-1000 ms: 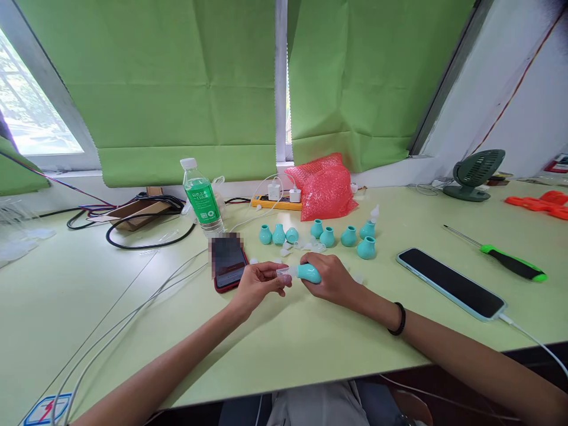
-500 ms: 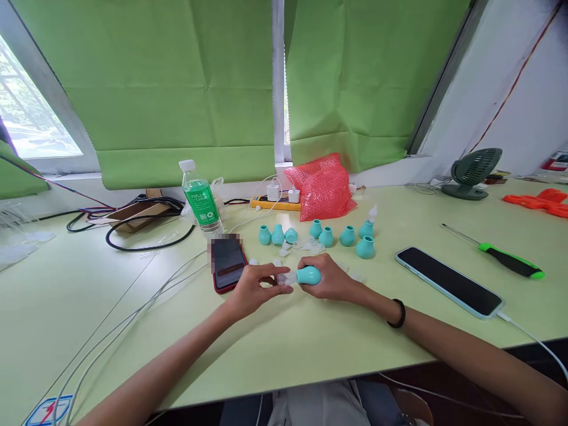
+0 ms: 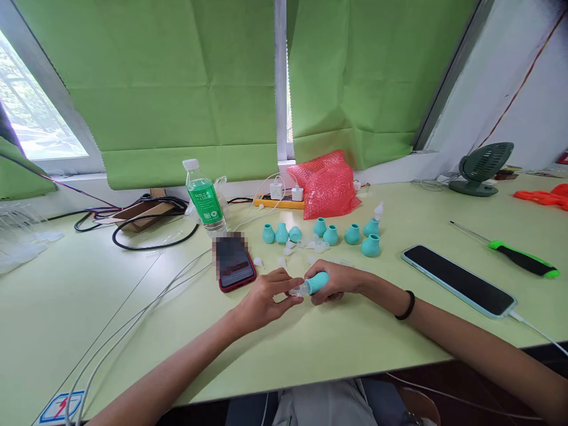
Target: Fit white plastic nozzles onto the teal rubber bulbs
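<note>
My right hand (image 3: 338, 280) is closed round a teal rubber bulb (image 3: 316, 283) held just above the pale green table (image 3: 133, 296). My left hand (image 3: 265, 298) pinches the clear plastic tip (image 3: 296, 290) at the bulb's left end. Behind my hands stands a row of several more teal bulbs (image 3: 352, 234), one with a clear tip (image 3: 378, 209) fitted. Loose clear tips (image 3: 283, 261) lie scattered between the row and my hands.
A red-cased phone (image 3: 233, 267) lies left of my hands, a larger dark phone (image 3: 459, 280) on a cable to the right. A green-handled screwdriver (image 3: 519, 258), a water bottle (image 3: 205, 198), pink bubble wrap (image 3: 327, 186), a power strip (image 3: 279, 202), a small fan (image 3: 481, 170) and cables (image 3: 133, 307) lie around.
Both hands have come a little nearer to me with the bulb. The bulb now tilts, its tip end lower and pointing left.
</note>
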Demonstrator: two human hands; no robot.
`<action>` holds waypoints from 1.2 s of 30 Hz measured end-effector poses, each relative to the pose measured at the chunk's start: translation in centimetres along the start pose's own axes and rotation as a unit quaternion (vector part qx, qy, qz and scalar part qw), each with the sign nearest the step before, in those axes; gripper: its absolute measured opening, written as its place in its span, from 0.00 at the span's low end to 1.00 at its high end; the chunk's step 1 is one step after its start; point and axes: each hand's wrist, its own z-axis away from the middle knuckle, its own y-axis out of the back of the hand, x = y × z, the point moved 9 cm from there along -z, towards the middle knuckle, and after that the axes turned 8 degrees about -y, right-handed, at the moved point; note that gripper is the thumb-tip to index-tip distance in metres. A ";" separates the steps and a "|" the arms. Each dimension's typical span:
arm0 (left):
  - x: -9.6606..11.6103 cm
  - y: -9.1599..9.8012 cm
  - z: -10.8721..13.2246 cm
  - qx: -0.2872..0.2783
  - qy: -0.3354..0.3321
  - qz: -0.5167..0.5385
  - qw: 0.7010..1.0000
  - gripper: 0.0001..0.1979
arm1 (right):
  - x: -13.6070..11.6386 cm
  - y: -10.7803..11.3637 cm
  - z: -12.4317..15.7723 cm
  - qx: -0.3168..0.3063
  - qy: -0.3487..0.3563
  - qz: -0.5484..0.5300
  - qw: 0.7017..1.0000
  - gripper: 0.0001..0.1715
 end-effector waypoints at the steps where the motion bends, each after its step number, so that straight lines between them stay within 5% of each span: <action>1: 0.5 -0.1 0.0 -0.004 -0.026 -0.021 0.999 0.13 | 0.1 -0.2 0.0 -0.014 0.002 -0.010 1.000 0.09; 7: 2.9 -1.2 0.4 -0.042 -0.143 -0.141 0.979 0.11 | 0.7 -1.0 0.0 -0.063 -0.010 0.004 0.998 0.09; 13: 3.9 -1.8 0.9 -0.077 -0.167 -0.243 0.952 0.13 | 0.5 -1.9 0.1 -0.108 -0.014 -0.047 0.993 0.08; 16: 3.3 -1.3 0.7 -0.046 -0.152 -0.208 0.965 0.13 | -0.3 -1.3 0.4 -0.063 0.007 -0.036 0.997 0.09; 20: 1.8 0.7 0.4 0.070 -0.120 -0.160 0.977 0.15 | -2.0 -0.2 0.9 0.021 0.057 -0.023 0.998 0.14; 24: -0.3 2.5 0.2 0.112 -0.037 -0.230 0.966 0.22 | -3.5 2.5 1.5 0.153 0.166 -0.097 0.969 0.16; 29: -2.5 0.5 0.1 -0.067 0.025 -0.389 0.918 0.27 | -3.1 5.1 1.8 0.271 0.217 -0.141 0.927 0.17; 32: -3.4 -1.6 0.9 -0.170 0.023 -0.414 0.894 0.30 | -3.2 4.9 1.8 0.276 0.221 -0.125 0.927 0.17; 36: -4.0 -2.8 1.3 -0.218 0.018 -0.418 0.882 0.24 | -3.6 3.8 1.7 0.255 0.222 -0.079 0.938 0.16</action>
